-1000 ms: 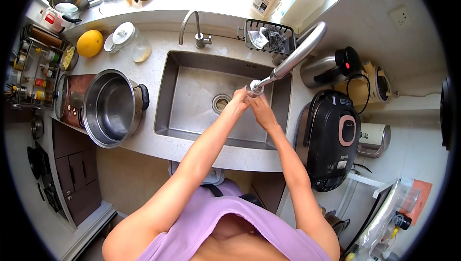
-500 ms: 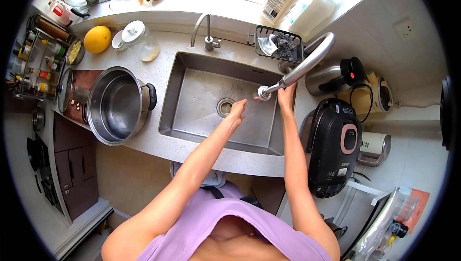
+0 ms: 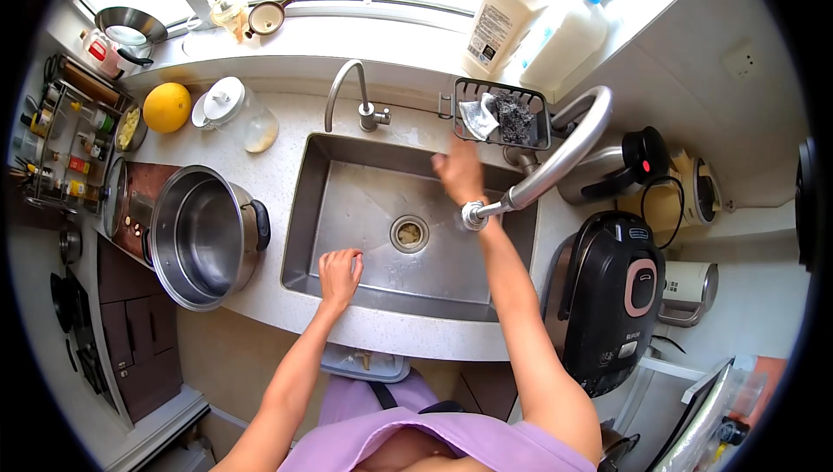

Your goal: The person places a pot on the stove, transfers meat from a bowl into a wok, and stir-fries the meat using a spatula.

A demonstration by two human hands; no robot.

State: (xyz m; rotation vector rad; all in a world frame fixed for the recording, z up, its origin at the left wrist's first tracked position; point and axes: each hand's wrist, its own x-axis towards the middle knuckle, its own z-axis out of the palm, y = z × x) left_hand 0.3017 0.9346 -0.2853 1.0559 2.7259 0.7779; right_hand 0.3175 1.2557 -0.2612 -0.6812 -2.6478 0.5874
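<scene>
My left hand [image 3: 340, 278] is over the near left edge of the steel sink [image 3: 373, 199], its fingers curled in with nothing showing in them. Smeared by motion, my right hand [image 3: 461, 170] reaches over the far right part of the sink, just below the black wire rack [image 3: 542, 135]. In that rack lie a whitish pad [image 3: 478, 117] and a grey steel wool scrubber [image 3: 514, 116]. The large curved faucet [image 3: 594, 129] passes above my right forearm, its spout head overlapping my wrist in this view. A drain [image 3: 409, 234] sits mid-basin.
A big steel pot [image 3: 198, 238] stands left of the sink, with a glass jar [image 3: 252, 125] and a yellow fruit [image 3: 167, 108] behind it. A slim tap [image 3: 369, 116] rises at the back. On the right are a black rice cooker [image 3: 603, 298] and a kettle [image 3: 612, 164].
My left hand has moved from over the drain to the sink's near left edge. My right hand has left the faucet's base area and swung leftward, below the rack. The view has shifted.
</scene>
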